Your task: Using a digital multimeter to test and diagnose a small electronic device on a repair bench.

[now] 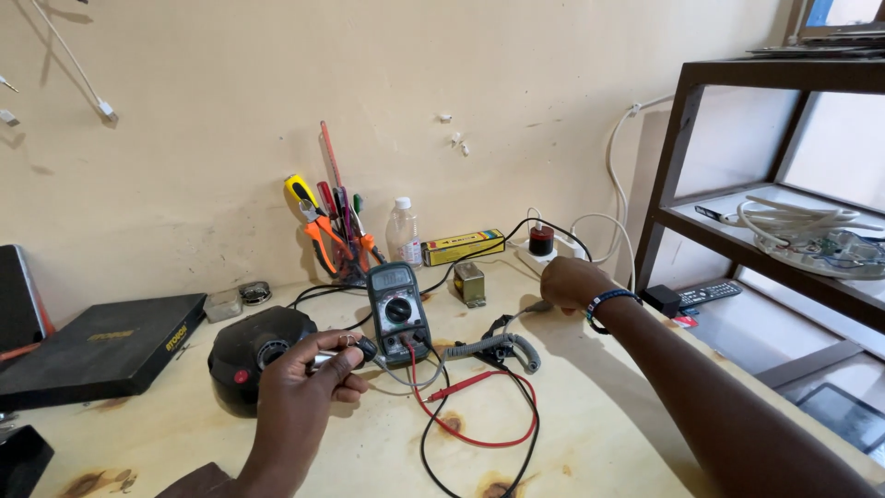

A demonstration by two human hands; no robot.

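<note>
A pale wooden desk (599, 433) with dark scorch marks is standing against a scuffed cream wall, and a dark shelving frame (678, 157) is rising past its right edge. Near the left edge a flat black case (97, 346) is lying, and just right of it a rounded black device with a red button (253, 355) is sitting. The left hand (300, 387) is hovering in front of that device, its fingers (343, 361) pinched together on a small silvery handpiece (336, 350) with a dark tip. Just beside that tip a grey-green multimeter (398, 314) is propped up, tilting back towards the wall, with its red lead (470, 420) and black lead (433, 452) looping over the desk towards the front edge. Behind the meter, at the back edge, a holder of pliers and screwdrivers (336, 231), a clear plastic bottle (403, 231) and a yellow box (463, 246) are lining up. A small brass-coloured metal block (469, 283) is resting right of the meter, and a coiled grey cable (498, 349) is lying in front of it. The right hand (573, 281), a beaded band on its wrist, is reaching to the back right corner, curled downwards near a white power strip (544, 251); whether its fingers are gripping anything, I cannot tell.
</note>
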